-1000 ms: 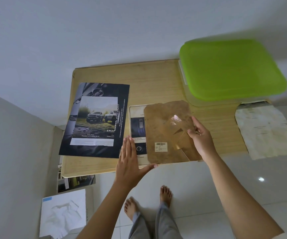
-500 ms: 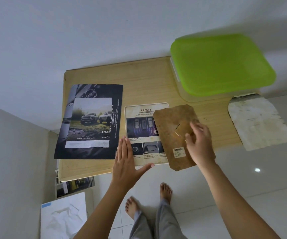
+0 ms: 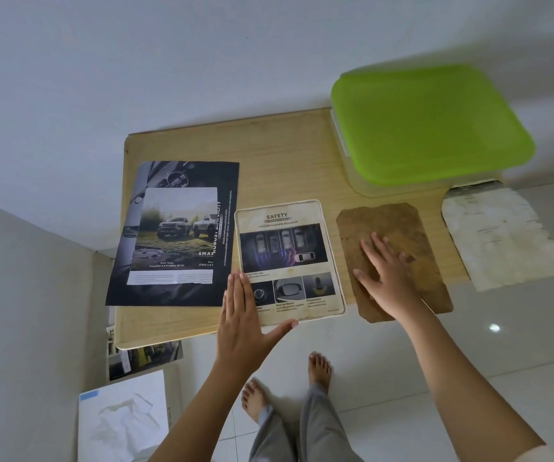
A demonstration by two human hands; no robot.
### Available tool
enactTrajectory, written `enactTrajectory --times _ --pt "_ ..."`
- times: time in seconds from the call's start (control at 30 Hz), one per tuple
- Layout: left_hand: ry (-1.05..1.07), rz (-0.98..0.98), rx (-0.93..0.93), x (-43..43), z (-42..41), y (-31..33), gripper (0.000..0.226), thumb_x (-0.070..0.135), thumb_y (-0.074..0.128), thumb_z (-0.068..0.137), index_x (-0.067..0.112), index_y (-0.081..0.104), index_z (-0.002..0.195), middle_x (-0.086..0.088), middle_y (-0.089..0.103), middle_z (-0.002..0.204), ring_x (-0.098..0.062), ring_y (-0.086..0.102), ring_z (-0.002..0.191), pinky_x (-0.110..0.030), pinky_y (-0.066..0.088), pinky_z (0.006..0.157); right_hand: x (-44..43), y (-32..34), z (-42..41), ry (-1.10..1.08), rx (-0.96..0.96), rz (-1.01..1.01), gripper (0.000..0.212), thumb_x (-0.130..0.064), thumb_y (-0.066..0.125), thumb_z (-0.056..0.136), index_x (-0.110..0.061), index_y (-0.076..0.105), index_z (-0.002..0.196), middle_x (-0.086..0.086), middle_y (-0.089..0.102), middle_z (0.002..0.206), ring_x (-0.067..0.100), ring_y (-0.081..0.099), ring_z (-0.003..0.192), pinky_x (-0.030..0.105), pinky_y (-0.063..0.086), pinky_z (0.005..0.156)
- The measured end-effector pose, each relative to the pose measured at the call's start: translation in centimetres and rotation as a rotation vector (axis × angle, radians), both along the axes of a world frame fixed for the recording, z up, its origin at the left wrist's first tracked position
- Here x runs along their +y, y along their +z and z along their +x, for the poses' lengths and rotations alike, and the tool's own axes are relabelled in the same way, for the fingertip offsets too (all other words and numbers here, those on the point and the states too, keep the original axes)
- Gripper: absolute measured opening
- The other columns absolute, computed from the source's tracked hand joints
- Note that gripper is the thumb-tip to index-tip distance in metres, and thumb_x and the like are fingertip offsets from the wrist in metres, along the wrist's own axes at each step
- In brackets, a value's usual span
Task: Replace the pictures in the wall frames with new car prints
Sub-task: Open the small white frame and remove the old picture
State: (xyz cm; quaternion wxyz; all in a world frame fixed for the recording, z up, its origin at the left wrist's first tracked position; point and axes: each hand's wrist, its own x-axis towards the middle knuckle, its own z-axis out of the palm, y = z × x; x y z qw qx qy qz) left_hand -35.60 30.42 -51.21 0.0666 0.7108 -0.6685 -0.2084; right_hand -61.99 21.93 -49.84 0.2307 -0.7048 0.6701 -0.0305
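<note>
- Since a second ago, our right hand [image 3: 385, 271] has carried the brown backing board [image 3: 412, 228] off the frame [image 3: 289, 258]. It has laid the board on the table [image 3: 285, 155] just to the right, so the old "SAFETY" picture now shows.
- Neither hand has a grip on anything. Our left hand [image 3: 240, 315] lies flat with straight fingers on the frame's near left corner, and the right rests with spread fingers on the board.
- Our new car print [image 3: 175, 235] lies flat on the table just left of the frame, untouched.
- We judge the board the first risk. Its near end hangs past the table's front edge, so lifting our right hand carelessly could tip it to the floor.
- We see the frame sitting right at that same edge. Tugging the old picture out could drag it off unless our left hand presses down.
- We think the car print looks larger than the frame, and forcing it in could crease it.
</note>
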Motion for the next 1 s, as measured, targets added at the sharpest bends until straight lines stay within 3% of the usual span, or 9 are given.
enactTrajectory --times 0.07,0.13,0.2,0.27,0.37,0.53,0.67,1.0 --pt "0.007 -0.001 0.011 0.3 0.1 -0.1 0.117 0.090 0.023 0.068 0.011 -0.016 0.146 -0.005 -0.015 0.155 -0.019 -0.016 0.143 -0.037 -0.004 0.114 -0.1 0.4 0.2 -0.048 -0.067 -0.026 0.062 -0.035 0.050 0.093 -0.022 0.023 0.146 -0.003 0.009 0.157 0.014 0.000 0.145 0.046 0.001 0.117" --pt "0.008 0.000 0.018 0.5 0.2 -0.1 0.117 0.090 0.023 0.068 0.013 -0.017 0.146 -0.004 -0.017 0.154 -0.018 -0.018 0.142 -0.037 -0.005 0.114 0.2 1.0 1.5 -0.125 -0.197 -0.085 0.058 -0.027 0.053 0.092 -0.018 0.030 0.144 0.000 0.022 0.154 0.017 0.014 0.144 0.046 0.015 0.117" --pt "0.019 -0.003 0.025 0.5 0.1 -0.2 0.116 0.090 0.025 0.069 0.013 -0.015 0.147 -0.003 -0.015 0.155 -0.018 -0.016 0.143 -0.038 -0.005 0.113 0.9 1.9 3.8 -0.179 -0.373 -0.125 0.053 -0.021 0.053 0.093 -0.015 0.034 0.142 0.001 0.034 0.149 0.016 0.029 0.139 0.037 0.027 0.114" --pt "0.019 -0.002 0.026 0.4 0.1 -0.1 0.115 0.089 0.024 0.069 0.013 -0.016 0.146 -0.004 -0.015 0.155 -0.018 -0.016 0.143 -0.038 -0.005 0.113 1.6 2.5 6.5 -0.123 -0.461 -0.102 0.051 -0.021 0.052 0.094 -0.015 0.035 0.141 0.000 0.037 0.147 0.013 0.032 0.137 0.030 0.027 0.112" --pt "0.017 0.002 0.005 0.4 0.0 0.1 0.117 0.090 0.020 0.067 0.012 -0.022 0.144 -0.003 -0.021 0.153 -0.016 -0.023 0.141 -0.033 -0.010 0.113 1.6 2.1 9.5 -0.082 -0.415 -0.093 0.055 -0.022 0.048 0.095 -0.012 0.028 0.145 0.001 0.026 0.153 0.014 0.018 0.142 0.031 0.016 0.117" --pt "0.011 -0.001 -0.022 0.3 -0.1 0.2 0.118 0.089 0.018 0.067 0.008 -0.020 0.144 -0.005 -0.021 0.153 -0.016 -0.025 0.140 -0.031 -0.013 0.112 0.7 1.7 11.8 -0.093 -0.247 -0.001 0.068 -0.031 0.039 0.098 -0.009 -0.002 0.148 0.006 -0.009 0.157 0.018 -0.012 0.144 0.027 -0.005 0.114" --pt "0.009 -0.006 -0.014 0.3 0.0 0.1 0.118 0.088 0.019 0.068 0.007 -0.019 0.144 -0.006 -0.020 0.152 -0.017 -0.023 0.140 -0.031 -0.011 0.112 1.4 1.2 12.6 -0.044 -0.112 -0.002 0.070 -0.037 0.033 0.098 -0.009 -0.009 0.147 0.008 -0.014 0.156 0.021 -0.016 0.144 0.030 -0.007 0.115" --pt "-0.022 -0.038 -0.050 0.3 0.2 -0.4 0.115 0.085 0.027 0.073 0.005 -0.010 0.145 -0.010 -0.010 0.153 -0.022 -0.010 0.143 -0.038 -0.005 0.113 2.0 1.0 13.3 -0.085 -0.065 -0.018 0.074 -0.039 0.039 0.096 -0.009 -0.004 0.147 0.010 -0.011 0.156 0.023 -0.014 0.144 0.027 -0.010 0.111"
